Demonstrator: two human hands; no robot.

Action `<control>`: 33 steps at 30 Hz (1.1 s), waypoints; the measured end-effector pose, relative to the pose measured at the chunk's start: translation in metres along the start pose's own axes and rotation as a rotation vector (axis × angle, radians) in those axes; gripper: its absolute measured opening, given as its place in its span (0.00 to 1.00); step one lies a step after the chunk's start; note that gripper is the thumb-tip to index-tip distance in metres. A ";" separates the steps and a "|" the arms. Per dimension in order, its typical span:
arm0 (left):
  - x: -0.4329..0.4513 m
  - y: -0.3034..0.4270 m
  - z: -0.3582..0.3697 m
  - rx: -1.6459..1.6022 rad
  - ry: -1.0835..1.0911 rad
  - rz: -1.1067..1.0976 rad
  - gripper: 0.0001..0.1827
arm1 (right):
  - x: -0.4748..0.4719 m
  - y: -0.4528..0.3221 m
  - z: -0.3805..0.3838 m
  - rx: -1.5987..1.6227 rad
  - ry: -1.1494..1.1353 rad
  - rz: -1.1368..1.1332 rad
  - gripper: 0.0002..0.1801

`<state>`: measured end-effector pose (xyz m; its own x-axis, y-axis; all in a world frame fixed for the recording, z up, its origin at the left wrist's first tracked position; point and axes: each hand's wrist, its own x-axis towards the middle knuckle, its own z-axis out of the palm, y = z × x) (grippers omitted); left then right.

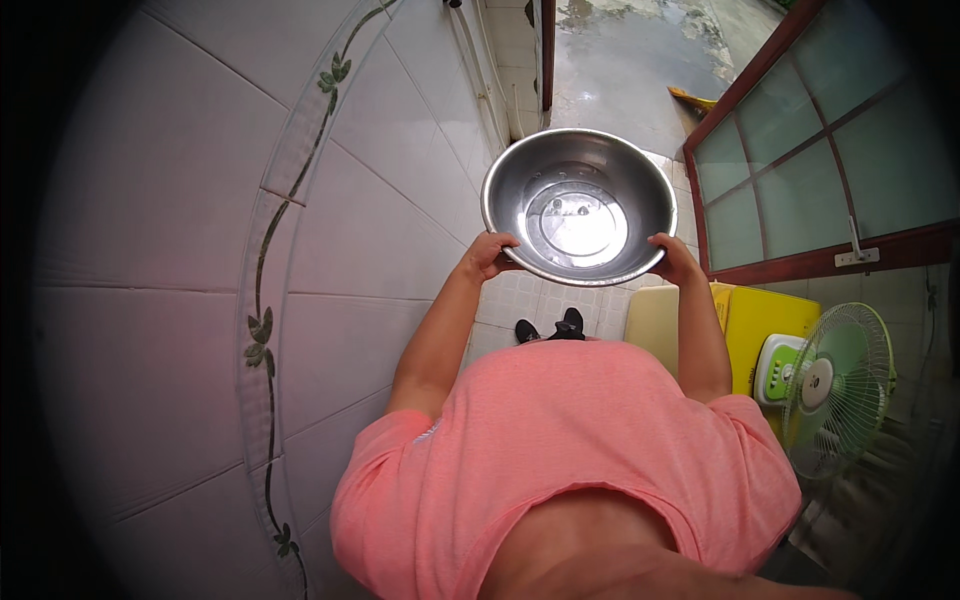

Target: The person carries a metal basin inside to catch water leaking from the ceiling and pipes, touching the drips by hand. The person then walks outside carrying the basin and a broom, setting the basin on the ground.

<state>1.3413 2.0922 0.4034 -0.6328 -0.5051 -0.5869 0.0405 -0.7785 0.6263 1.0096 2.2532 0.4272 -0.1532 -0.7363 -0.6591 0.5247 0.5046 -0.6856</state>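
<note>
A wide stainless steel basin [517, 180] is held out in front of my body, its open side facing up. A little clear water or wet shine shows at its bottom; which one I cannot tell. My left hand [489, 255] grips the near left part of the rim, thumb over the edge. On the near right part of the rim, my right hand [675, 257] holds on in the same way. The fingers of both hands are partly hidden beneath the basin.
A tiled wall [360, 247] runs close along my left. To the right, a red-framed glass door [795, 150] stands ajar. Nearer, a green and white electric fan [832, 390] rests by a yellow box [772, 311]. Beyond the basin lies wet concrete ground [622, 82].
</note>
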 end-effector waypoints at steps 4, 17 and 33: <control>-0.003 -0.015 0.005 -0.013 0.000 0.013 0.11 | 0.007 0.024 -0.024 0.026 0.017 -0.040 0.18; -0.065 -0.074 0.035 0.137 0.030 0.133 0.22 | 0.085 0.068 0.016 0.226 0.616 -0.150 0.06; -0.119 -0.105 0.054 0.012 0.092 0.057 0.10 | -0.094 -0.366 0.311 0.713 -1.050 -0.973 0.31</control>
<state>1.3709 2.2541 0.4357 -0.5560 -0.5809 -0.5945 0.0645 -0.7432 0.6660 1.0919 1.9977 0.8361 -0.1880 -0.7585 0.6240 0.8879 -0.4028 -0.2221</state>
